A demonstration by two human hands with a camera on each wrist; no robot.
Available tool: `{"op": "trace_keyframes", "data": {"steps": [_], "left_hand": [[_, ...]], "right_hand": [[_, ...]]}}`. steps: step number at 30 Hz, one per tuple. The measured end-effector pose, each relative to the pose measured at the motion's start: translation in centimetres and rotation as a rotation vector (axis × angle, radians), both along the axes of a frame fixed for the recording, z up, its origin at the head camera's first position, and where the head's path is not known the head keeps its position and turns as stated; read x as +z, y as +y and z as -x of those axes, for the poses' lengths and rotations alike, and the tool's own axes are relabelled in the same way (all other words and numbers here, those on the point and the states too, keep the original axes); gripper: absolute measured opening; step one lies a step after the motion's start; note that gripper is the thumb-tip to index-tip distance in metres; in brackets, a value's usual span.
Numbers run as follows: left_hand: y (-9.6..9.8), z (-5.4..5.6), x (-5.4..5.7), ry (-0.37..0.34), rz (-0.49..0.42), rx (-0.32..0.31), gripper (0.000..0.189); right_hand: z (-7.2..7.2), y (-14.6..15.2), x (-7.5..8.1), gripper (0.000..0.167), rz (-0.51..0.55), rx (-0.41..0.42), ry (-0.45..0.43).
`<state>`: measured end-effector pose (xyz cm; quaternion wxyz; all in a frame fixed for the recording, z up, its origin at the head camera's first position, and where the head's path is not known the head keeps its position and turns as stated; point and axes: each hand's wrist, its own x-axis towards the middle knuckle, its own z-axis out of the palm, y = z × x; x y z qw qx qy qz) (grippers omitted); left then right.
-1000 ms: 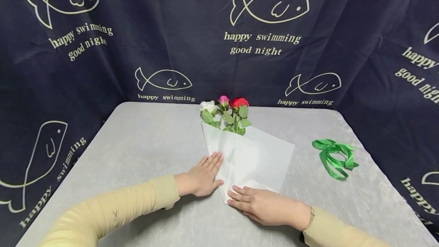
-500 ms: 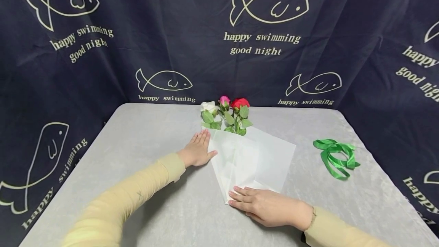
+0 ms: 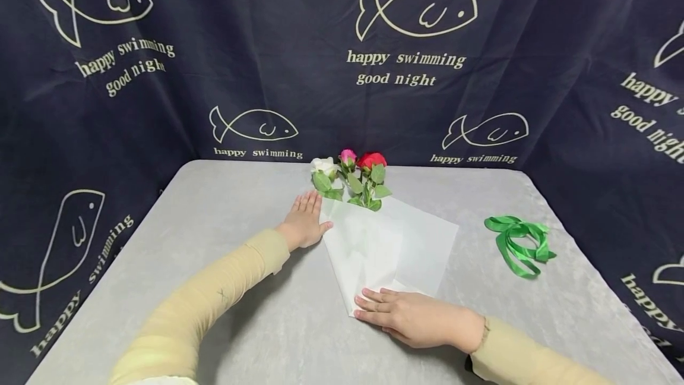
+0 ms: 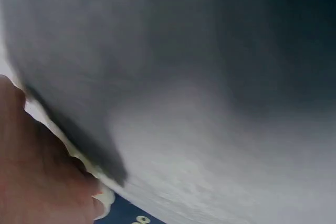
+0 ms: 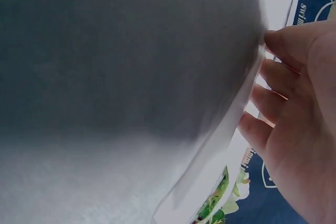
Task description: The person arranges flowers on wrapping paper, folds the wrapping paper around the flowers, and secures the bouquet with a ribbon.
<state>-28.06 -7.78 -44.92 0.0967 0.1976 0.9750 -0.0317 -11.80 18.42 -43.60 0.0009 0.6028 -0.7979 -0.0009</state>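
Observation:
A sheet of white wrapping paper (image 3: 369,242) lies on the table, its left side folded over the stems of three flowers. Out of its top edge come a white rose (image 3: 323,166), a pink rosebud (image 3: 348,157) and a red rose (image 3: 371,161) with green leaves. My left hand (image 3: 306,221) rests, fingers straight, on the paper's upper left edge. At the pointed lower end my right hand (image 3: 414,318) presses on the paper with extended fingers. In the right wrist view the fingers (image 5: 272,103) touch the paper. The stems are hidden under the fold.
A loose coil of green ribbon (image 3: 521,245) lies on the right side of the grey table (image 3: 224,207). A dark blue curtain (image 3: 267,46) with fish drawings hangs behind and at both sides. The paper's right flap (image 3: 427,248) lies spread out.
My left hand has moved from the middle of the paper's left edge up to its top left corner, near the white rose. The right hand has stayed in place.

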Motion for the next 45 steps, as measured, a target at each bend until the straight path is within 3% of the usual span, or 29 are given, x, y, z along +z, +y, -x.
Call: {"op": "trace_keyframes", "data": {"steps": [3,5,12,15,19,23,28,32,38,45], "left_hand": [[0.3,-1.9,0.6,0.026,0.000,-0.032,0.078],[0.6,-3.9,1.1,0.032,-0.012,-0.084,0.076],[1.3,-12.3,2.1,-0.014,-0.077,-0.372,0.076],[1.1,-15.1,2.2,0.022,-0.057,-0.493,0.071],[0.6,-17.3,2.2,0.067,-0.029,-0.621,0.063],[-0.2,-17.8,2.1,0.042,-0.040,-0.701,0.061],[-1.0,-16.9,1.9,0.018,-0.084,-0.790,0.058],[-1.1,-16.4,2.0,0.065,-0.079,-0.848,0.055],[-0.8,-16.2,1.8,0.190,-0.034,-0.883,0.054],[-0.3,-16.0,2.2,0.191,-0.032,-0.885,0.054]], "right_hand": [[0.1,-0.1,0.2,0.051,-0.025,0.003,-0.040],[0.1,-0.2,0.2,0.053,-0.031,0.005,-0.062],[0.1,-0.1,0.1,0.045,0.064,-0.026,-0.153],[0.0,-0.1,0.0,0.043,0.086,-0.034,-0.109],[-0.5,-0.2,-0.1,0.043,0.094,-0.053,0.045],[-0.8,-0.1,-0.3,0.042,0.112,-0.070,0.110],[-0.5,0.8,-0.2,0.040,0.124,-0.066,0.029],[-0.2,1.5,-0.1,0.038,0.131,-0.038,-0.020],[0.1,2.2,0.0,0.033,0.166,-0.025,0.008],[0.7,2.6,0.7,0.026,0.220,-0.088,0.009]]}}
